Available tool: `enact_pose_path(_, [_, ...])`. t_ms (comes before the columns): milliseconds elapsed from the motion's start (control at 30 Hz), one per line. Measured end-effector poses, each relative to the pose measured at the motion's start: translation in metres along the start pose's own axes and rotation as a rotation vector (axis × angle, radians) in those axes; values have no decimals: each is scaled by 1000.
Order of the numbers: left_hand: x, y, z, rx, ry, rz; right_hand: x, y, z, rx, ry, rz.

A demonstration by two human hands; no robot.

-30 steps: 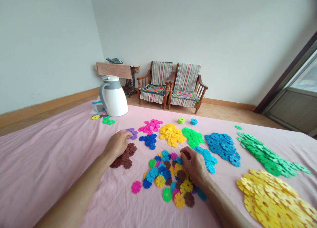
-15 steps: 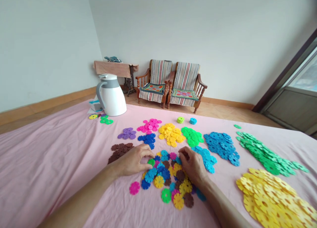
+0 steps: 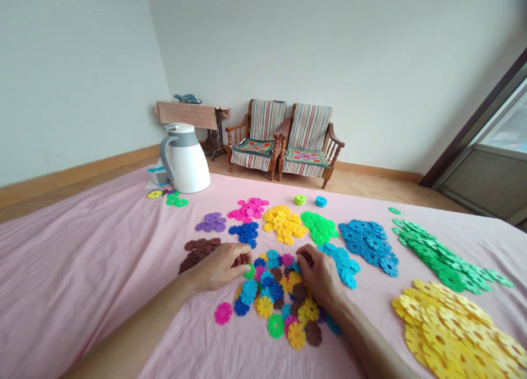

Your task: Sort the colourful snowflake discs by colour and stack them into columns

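Catalogue from my remote view, head camera. Lettering: a small carton [image 3: 160,176] with teal print lies behind a white insulated jug with a grey collar [image 3: 185,162]; the print is too small for me to read, and I can make out no brand on any item.

Surface: a creased pink sheet [image 3: 82,269] bears everything below.

Item 1: the left hand [image 3: 220,267], fingers gathered together on a green flower-shaped plastic disc [image 3: 249,271] at the edge of the mixed pile of discs [image 3: 275,294].
Item 2: the right hand [image 3: 319,277], fingers curled down at the pile's far edge, on or just beside a dark piece; I cannot tell whether it is gripped.
Item 3: a lone magenta disc [image 3: 223,313], just left of the mixed pile.
Item 4: sorted heaps beyond the hands: brown [image 3: 200,254], purple [image 3: 211,222], magenta [image 3: 248,209], navy [image 3: 246,232], yellow [image 3: 284,224], green [image 3: 319,227], sky blue [image 3: 340,265], blue [image 3: 368,247].
Item 5: larger discs to the right, in a green heap [image 3: 447,261] and a yellow heap [image 3: 453,329].

Room: two striped wooden armchairs [image 3: 284,140] against the wall, a cloth-covered treadle sewing table [image 3: 185,114] beside them, a wooden floor [image 3: 370,188], and a glazed door [image 3: 494,143] at right.
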State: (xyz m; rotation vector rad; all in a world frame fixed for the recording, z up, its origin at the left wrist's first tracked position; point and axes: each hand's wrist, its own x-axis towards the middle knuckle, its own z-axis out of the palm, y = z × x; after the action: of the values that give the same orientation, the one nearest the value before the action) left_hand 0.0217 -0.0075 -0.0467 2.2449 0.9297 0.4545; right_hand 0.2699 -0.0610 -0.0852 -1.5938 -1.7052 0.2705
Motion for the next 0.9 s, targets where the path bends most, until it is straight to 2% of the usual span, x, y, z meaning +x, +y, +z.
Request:
enact_pose_path(200, [6,7,11,-190,125,-39,-2,-21,-5,55,-35,-91])
enact_pose_path(367, [5,17,25,-308,145,-3,-11,-50,-5,140,-123,-148])
enact_pose_path(500, [4,21,28,-289,147,47,-15,-58,0,167,-164,-138])
enact_pose_path(600, [4,19,26,-210,188,60,-11,-49,-1,164,-157,-32])
enact_pose_path(733, [7,15,23,-138,265,36,5,-17,-12,204,-88,205])
enact_pose_path(833, [8,13,24,-117,272,21,18,9,-22,457,123,410])
enact_pose_path(900, [8,11,25,-81,274,28,22,18,-26,519,178,469])
